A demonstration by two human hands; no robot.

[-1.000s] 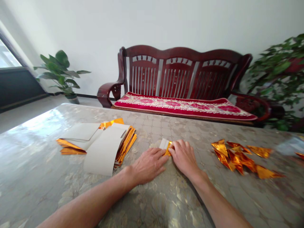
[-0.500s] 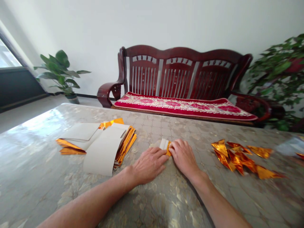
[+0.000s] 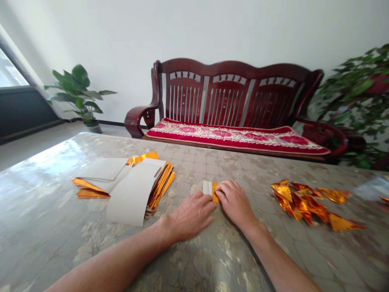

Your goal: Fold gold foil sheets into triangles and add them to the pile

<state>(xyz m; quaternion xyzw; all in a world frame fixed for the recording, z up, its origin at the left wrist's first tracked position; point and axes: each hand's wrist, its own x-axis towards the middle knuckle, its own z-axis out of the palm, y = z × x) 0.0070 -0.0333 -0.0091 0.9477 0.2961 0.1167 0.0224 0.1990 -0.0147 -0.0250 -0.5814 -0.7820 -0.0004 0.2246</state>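
A small partly folded piece of foil paper (image 3: 207, 187), pale grey with an orange-gold strip, lies on the table between my hands. My left hand (image 3: 194, 211) rests palm down, its fingers stretched out and the tips on the near edge of the paper. My right hand (image 3: 235, 200) has its fingers curled and pinched at the orange right side of the same piece. The right thumb is mostly hidden. To the left is a stack of foil paper sheets (image 3: 130, 196), grey side up with orange edges. Several folded orange foil pieces (image 3: 304, 205) lie to the right.
The table (image 3: 75, 247) has a shiny patterned cover. A clear plastic bag (image 3: 372, 187) is at its right edge. Beyond stands a dark red wooden bench (image 3: 225, 89) with a red floral cushion (image 3: 237, 136). Potted plants (image 3: 75, 91) flank the bench on both sides.
The grey part of the paper has turned slightly and sits a bit further left, showing more of itself. My left hand has slid slightly toward me. My right hand keeps its pinch.
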